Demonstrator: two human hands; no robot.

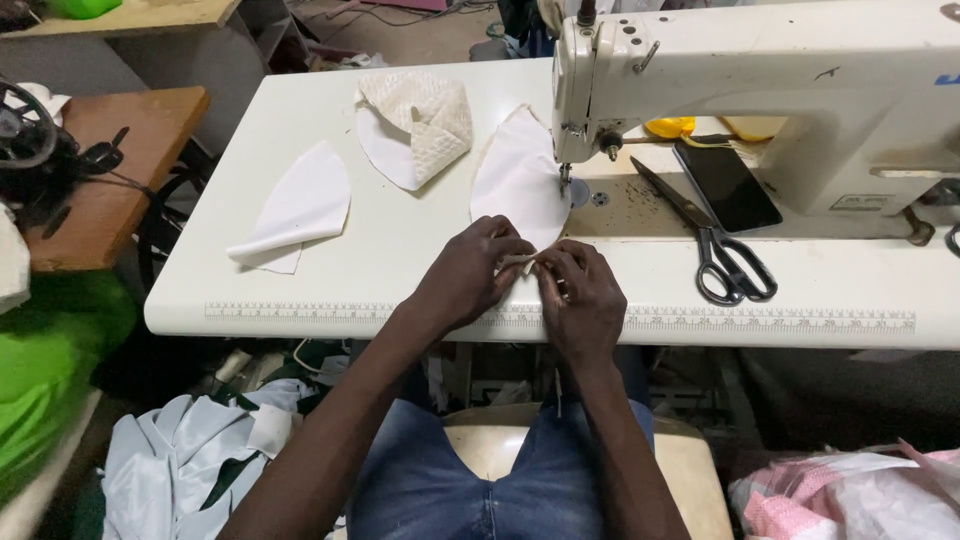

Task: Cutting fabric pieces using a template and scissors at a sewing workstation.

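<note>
- Head view: three cut fabric pieces are laid out on the white sewing table (300, 300) — a plain white piece (297, 208), a quilted piece (418, 122) and a curved white piece (520, 180).
- The curved white piece is set with its long axis running away from the person, its far tip pointing at the sewing machine (760, 90), its near end at the table's front edge.
- That near end is pinched by the left hand (470, 272) and right hand (578, 290), fingers closed on it.
- One pair of scissors (715, 245) and one dark phone (727, 185) are seen to the right.
</note>
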